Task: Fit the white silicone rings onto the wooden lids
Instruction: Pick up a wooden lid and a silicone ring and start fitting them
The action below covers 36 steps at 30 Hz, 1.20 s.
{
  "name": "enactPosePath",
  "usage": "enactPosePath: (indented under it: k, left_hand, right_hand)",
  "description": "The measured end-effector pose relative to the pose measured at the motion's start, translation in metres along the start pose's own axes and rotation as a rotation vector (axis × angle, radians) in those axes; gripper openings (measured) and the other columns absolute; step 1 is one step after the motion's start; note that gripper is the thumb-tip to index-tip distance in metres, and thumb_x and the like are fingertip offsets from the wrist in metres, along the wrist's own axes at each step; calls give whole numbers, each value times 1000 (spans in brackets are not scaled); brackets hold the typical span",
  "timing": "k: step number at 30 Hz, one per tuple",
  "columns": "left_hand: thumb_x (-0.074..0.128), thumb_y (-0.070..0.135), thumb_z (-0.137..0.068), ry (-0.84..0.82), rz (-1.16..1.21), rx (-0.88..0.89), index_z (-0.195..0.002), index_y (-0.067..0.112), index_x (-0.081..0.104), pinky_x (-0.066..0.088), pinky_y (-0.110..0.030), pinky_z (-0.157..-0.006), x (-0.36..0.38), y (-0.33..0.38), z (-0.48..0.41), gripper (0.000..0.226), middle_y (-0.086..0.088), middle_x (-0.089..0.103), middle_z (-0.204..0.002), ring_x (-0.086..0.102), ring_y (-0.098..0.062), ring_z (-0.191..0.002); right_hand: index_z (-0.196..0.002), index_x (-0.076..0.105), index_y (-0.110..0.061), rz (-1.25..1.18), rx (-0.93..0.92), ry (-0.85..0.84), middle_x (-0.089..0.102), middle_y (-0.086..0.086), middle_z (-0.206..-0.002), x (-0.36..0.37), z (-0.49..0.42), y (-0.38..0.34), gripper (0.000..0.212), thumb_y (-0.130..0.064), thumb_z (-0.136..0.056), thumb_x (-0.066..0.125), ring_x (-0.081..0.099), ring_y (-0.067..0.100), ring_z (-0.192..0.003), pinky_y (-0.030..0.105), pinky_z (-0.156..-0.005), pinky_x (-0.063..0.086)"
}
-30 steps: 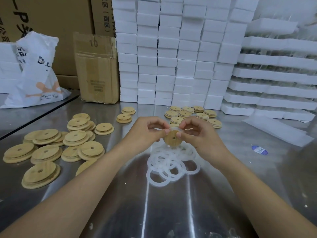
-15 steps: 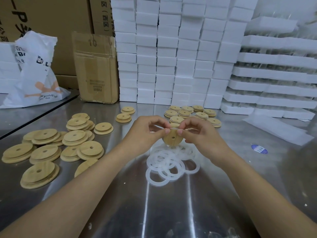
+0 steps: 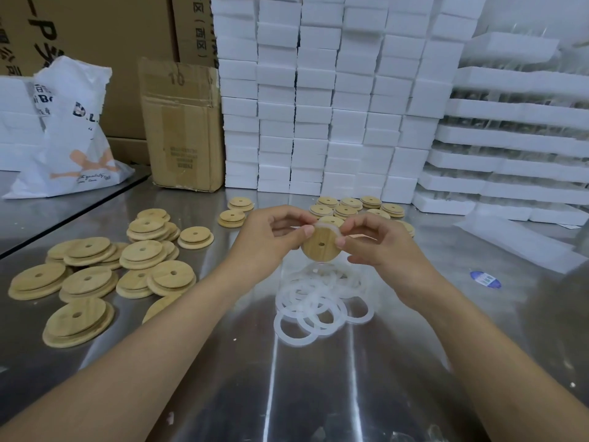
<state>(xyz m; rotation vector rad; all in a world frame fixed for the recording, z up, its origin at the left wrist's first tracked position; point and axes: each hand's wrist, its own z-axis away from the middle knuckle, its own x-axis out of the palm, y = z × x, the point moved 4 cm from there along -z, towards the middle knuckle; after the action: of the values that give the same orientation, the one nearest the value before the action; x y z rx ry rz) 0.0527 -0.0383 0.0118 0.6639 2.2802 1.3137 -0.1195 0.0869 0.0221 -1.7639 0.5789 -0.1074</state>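
L hand (image 3: 264, 240) & R hand (image 3: 382, 250) grips pinch lid (image 3: 320, 248), ring (image 3: 329, 222) looks part-on; prob. best walk thumbs round rim, seat evenly.

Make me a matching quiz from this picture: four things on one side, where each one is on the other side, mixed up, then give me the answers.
Things
1. wooden lid facing the camera
2. loose silicone rings
3. cardboard box
4. blue sticker

Places
A. flat on the metal table, to the right of the right hand
B. standing at the back, left of the stacked white blocks
C. pinched between the left hand and the right hand
D. heaped on the table, just nearer the camera than the hands

Pairs: 1-C, 2-D, 3-B, 4-A
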Motion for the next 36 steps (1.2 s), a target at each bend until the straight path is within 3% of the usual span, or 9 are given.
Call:
enactPosePath:
  k: [3, 8, 13, 20, 26, 36]
  left_hand:
    - [78, 5, -95, 14, 19, -26, -100, 20, 81, 62, -22, -79, 2, -3, 1, 16, 8, 83, -98, 77, -8, -91]
    - [84, 6, -91, 32, 110, -69, -104, 18, 80, 62, -22, -79, 6, -7, 2, 19, 5, 83, -103, 80, -13, -94]
    - [88, 11, -87, 159, 117, -156, -110, 24, 81, 66, -30, -77, 11, -17, 8, 27, 4, 84, -102, 81, -17, -97]
    - [88, 14, -87, 345, 155, -136, -113, 20, 84, 67, -35, -82, 16, -21, 18, 27, 4, 84, -101, 81, -14, -97]
    - [86, 12, -89, 399, 132, -63, -108, 25, 85, 66, -43, -89, 16, -12, 20, 23, 7, 84, -101, 80, -11, -97]
    - [86, 7, -88, 402, 87, -1, -103, 16, 85, 67, -35, -81, 12, -4, 19, 18, 9, 84, -95, 80, -8, -90]
  right_hand:
    - [-98, 71, -11, 6, 6, 2, 75, 0, -99, 0, 0, 3, 13, -8, -90, 81, 71, 6, -83, 31, -78, 57]
    - [-98, 70, -2, -63, -8, 60, 76, 9, -95, 2, -3, 6, 7, -2, -94, 75, 74, 15, -86, 40, -86, 64]
    - [-97, 70, -8, -115, -130, 157, 77, 15, -104, 4, -2, 2, 13, 2, -92, 76, 77, 19, -86, 24, -76, 60]
    - [-114, 80, -12, 32, -268, 275, 81, -3, -105, 13, 3, 1, 23, -4, -93, 78, 77, 9, -95, 20, -85, 59]
    - [-101, 81, -28, -82, -275, 366, 82, -13, -96, 22, 10, 0, 26, -4, -91, 80, 77, 4, -92, 15, -82, 57]
    - [-93, 77, -8, -248, -159, 355, 81, -1, -85, 22, 6, 6, 9, -3, -88, 83, 79, 11, -81, 16, -72, 58]
